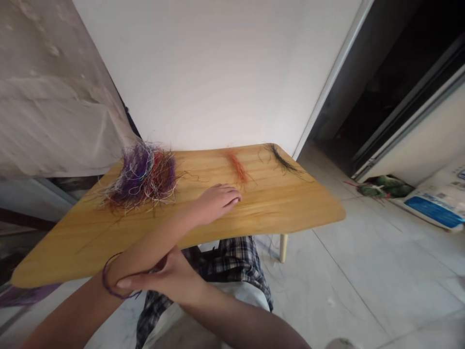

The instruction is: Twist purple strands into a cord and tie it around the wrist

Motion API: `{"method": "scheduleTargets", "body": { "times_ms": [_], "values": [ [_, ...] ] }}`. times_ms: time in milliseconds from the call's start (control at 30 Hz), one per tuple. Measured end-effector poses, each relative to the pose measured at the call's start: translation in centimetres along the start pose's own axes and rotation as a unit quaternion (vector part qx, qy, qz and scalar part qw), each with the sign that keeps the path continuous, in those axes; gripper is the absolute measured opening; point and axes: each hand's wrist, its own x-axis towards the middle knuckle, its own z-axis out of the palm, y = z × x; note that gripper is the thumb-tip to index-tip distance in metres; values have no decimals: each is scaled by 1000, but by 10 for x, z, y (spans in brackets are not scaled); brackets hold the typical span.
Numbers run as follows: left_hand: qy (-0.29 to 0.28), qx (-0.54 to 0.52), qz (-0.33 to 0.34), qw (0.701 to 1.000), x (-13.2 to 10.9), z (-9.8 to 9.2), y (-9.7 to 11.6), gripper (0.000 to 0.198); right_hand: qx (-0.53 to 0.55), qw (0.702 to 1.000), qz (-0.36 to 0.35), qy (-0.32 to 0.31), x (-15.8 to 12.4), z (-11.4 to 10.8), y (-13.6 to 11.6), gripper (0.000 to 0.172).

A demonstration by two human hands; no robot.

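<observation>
My left hand (220, 201) is held palm down over the middle of the table, its fingers loosely stretched and slightly bent, with nothing in them. Round my left forearm (152, 247) hangs a thin dark purple cord bracelet (104, 278). My right hand (170, 278) grips that forearm from below, its thumb lying across it close to the bracelet; the other fingers are mostly hidden. Beyond my left hand lies a small bundle of orange threads (237, 167). A large tangled heap of purple, red, brown and white threads (145, 174) sits on the table's left part.
The wooden table (301, 208) has rounded corners and stands against a white wall (218, 72). Black threads (283, 160) lie near its far right corner. Pale fabric (54, 106) hangs at left. On the tiled floor at right are a green bundle (385, 186) and a white-and-blue bag (436, 203).
</observation>
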Motion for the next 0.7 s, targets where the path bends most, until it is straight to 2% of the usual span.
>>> {"method": "scheduleTargets", "body": {
  "times_ms": [100, 267, 467, 567, 700],
  "values": [
    [3, -13, -22, 1000, -6, 4, -10, 17, 12, 1000, -17, 9, -1, 1, 4, 70],
    [2, -39, -49, 998, -16, 22, -36, 18, 12, 999, -18, -26, -5, -2, 6, 68],
    [43, -88, -103, 990, -18, 54, -59, 21, 49, 998, -8, 27, -6, -6, 18, 55],
    [61, -85, -128, 986, -13, 62, -59, 20, 48, 998, -26, 19, -5, -9, 19, 56],
    [69, -33, -150, 986, -10, 59, -38, 15, 74, 996, 0, 46, -3, -8, 21, 75]
  ]
}}
